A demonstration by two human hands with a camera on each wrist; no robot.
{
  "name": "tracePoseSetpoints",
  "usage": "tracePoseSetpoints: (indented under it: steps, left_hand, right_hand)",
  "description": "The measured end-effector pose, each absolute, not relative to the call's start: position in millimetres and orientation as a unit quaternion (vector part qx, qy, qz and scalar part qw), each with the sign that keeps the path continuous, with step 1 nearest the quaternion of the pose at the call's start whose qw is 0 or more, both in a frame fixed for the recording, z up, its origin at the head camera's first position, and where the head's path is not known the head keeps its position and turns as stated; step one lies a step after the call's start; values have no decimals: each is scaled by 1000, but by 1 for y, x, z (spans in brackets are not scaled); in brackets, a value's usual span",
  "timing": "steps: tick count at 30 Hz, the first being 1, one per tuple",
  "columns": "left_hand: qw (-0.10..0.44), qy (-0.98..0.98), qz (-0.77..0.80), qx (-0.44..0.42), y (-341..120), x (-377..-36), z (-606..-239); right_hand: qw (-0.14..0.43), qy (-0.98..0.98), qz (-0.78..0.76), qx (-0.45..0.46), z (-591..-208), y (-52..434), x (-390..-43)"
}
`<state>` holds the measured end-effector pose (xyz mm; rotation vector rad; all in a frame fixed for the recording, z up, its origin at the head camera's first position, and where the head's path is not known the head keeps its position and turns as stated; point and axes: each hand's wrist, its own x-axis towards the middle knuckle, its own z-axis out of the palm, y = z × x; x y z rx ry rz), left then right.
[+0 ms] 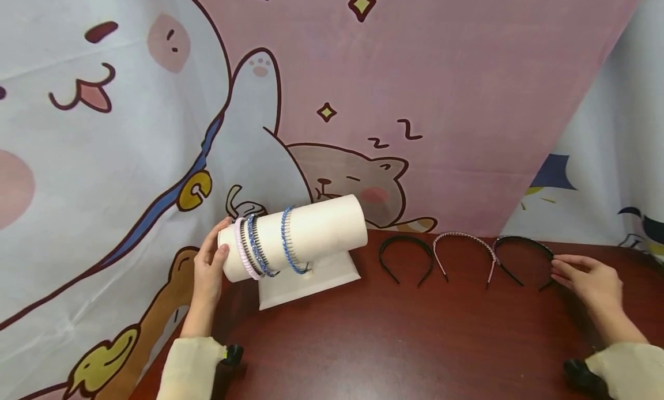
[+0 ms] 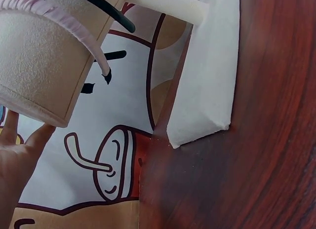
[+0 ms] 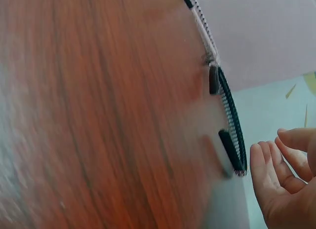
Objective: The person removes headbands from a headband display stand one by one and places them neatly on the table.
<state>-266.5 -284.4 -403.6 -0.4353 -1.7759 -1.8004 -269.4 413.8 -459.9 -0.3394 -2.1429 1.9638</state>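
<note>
The left hand [image 1: 210, 267] rests against the near end of the cream, felt-covered cylindrical headband stand [image 1: 311, 230], thumb and fingers laid on the rim with the fingers fairly straight; the left wrist view shows only a strip of palm and two fingertips [image 2: 12, 123] under the cylinder's end, so the grip cannot be judged more closely there. That close view cuts the stand down to its end face, part of its white base and the dangling tip of a pale pink padded headband [image 1: 241, 251], while the head view shows the whole stand carrying the pink band, a dark toothed band and two blue beaded headbands [image 1: 286, 241] side by side toward its left end. The right hand [image 1: 588, 279] lies relaxed and half spread on the dark red-brown wooden table [image 1: 394, 342], fingertips just beside the right leg of the black toothed headband [image 1: 521, 256] that stands farthest right; whether they touch it cannot be told. The right wrist view is blurred and shows a small gap between the loosely curled fingers [image 3: 269, 177] and that band's comb teeth. Only the head view shows the other two bands lying on the table: a pink-and-silver thin headband [image 1: 464, 247] in the middle and a plain black headband [image 1: 406, 253] nearest the stand. Both cream sleeves are cut off at the lower edge.
</note>
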Motion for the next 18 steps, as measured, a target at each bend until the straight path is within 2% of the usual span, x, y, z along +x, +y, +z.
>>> tracePoseSetpoints:
  steps: [18]
  left_hand:
    - [280,-670,-670,-150,-285,-270,-400]
  right_hand:
    - [87,-760,643,-32,-421,363,-264]
